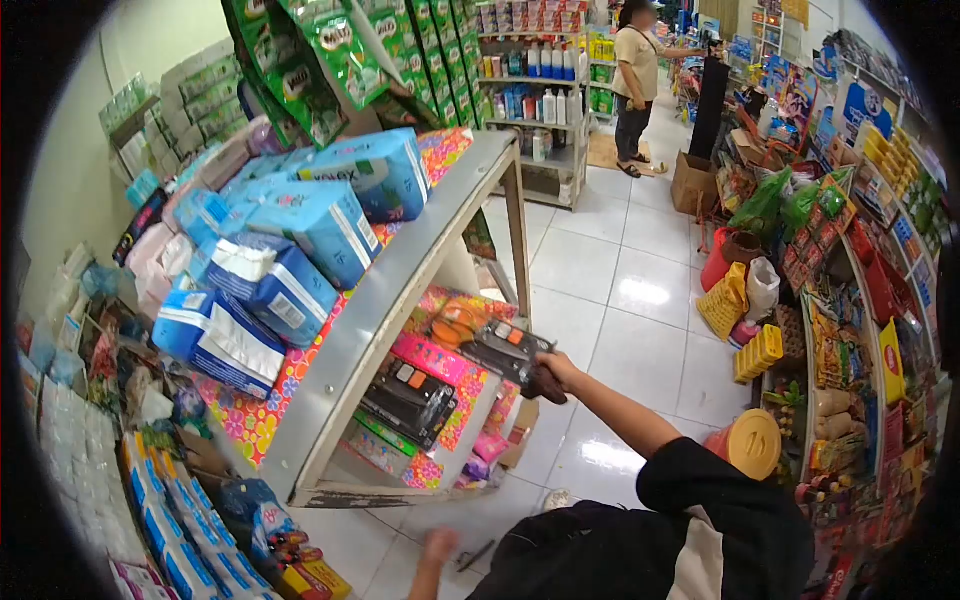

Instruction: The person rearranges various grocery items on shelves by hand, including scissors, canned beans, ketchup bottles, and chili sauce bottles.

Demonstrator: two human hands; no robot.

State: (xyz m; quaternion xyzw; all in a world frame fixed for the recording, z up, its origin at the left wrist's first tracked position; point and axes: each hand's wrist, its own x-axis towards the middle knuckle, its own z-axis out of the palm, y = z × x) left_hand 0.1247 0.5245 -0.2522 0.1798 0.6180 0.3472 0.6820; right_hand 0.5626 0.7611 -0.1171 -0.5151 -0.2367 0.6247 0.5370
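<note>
Nearest us is our own black shirt [640, 545], with a pale patch on it, filling the bottom of the view. From its sleeve our right arm reaches out over the white tiled floor [625, 345] to the lower shelf of a stand [400, 300] edged with grey metal. Our right hand [560, 372] is closed around a bunched dark brown cloth [547, 387], which sits at the shelf's outer edge, against the end of a dark packet [500, 350]; we cannot tell whether the fingers grip that packet too. Nearer to us on the same shelf lies a second dark packet [405, 400] with an orange label, beside a pink strip [440, 362] and over flowery covering. Our left hand [438, 545] is low in the view, blurred, near the foot of the stand, and we cannot tell whether it is open or closed. On the stand's top, blue packs [310, 225] are heaped on a flowery cloth, and green packets [335, 50] hang above them. Past our right arm, a bucket with an orange lid [752, 443] stands on the floor by crowded shelves, and well down the aisle a person [636, 85] in a pale top stands with one arm stretched out.
</note>
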